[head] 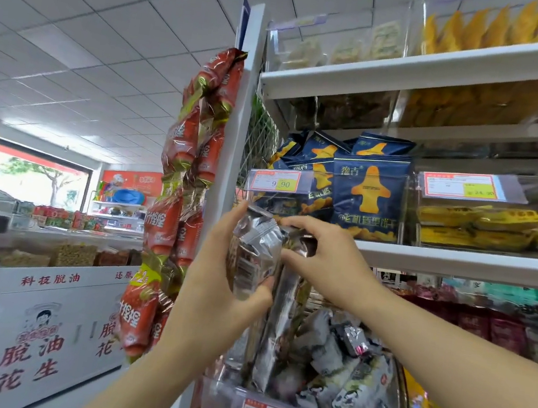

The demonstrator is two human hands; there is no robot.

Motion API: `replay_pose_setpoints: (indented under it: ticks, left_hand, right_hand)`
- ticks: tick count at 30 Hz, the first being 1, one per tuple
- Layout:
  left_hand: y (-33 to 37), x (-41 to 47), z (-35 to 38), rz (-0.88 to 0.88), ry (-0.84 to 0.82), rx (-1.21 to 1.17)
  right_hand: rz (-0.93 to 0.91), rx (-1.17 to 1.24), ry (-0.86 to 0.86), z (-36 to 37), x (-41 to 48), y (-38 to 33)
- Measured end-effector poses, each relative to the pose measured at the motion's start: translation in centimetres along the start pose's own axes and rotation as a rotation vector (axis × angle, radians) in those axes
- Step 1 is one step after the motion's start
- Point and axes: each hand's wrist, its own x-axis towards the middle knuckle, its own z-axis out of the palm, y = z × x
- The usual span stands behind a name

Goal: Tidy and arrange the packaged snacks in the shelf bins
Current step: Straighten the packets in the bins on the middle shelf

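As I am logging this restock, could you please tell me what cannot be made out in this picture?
- Head view, silver packets: print blurred; the left hand and right hand, both gripping them, cover much of the stack.
- Head view, clear bin below: its bottom is cut off by the picture's lower edge.
- Head view, price tag on the yellow-packet bin: figures too blurred to read.

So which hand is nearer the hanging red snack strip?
Left. The left hand, gripping the silver packet, is beside the red snack strip; the right hand is farther right.
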Motion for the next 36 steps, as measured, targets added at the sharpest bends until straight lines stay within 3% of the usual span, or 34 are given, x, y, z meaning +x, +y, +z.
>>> replay_pose_setpoints:
  ticks: [10,21,36]
  left_hand:
    - [2.5,-0.7,-2.0,0.027,0.031,0.034]
    - [9.1,0.0,-1.1,0.127,0.003,-0.021]
    - [21.6,-1.0,14.8,0.246,-0.182,-0.393]
  right_hand:
    - [-0.087,0.053,0.127,-2.1,-2.2,-2.6]
    - [-0.233,0.024,0.361,-9.7,-5.3,-5.2]
    - [-0.172,-0.374,0.424,-27.0,-16.5,-1.4]
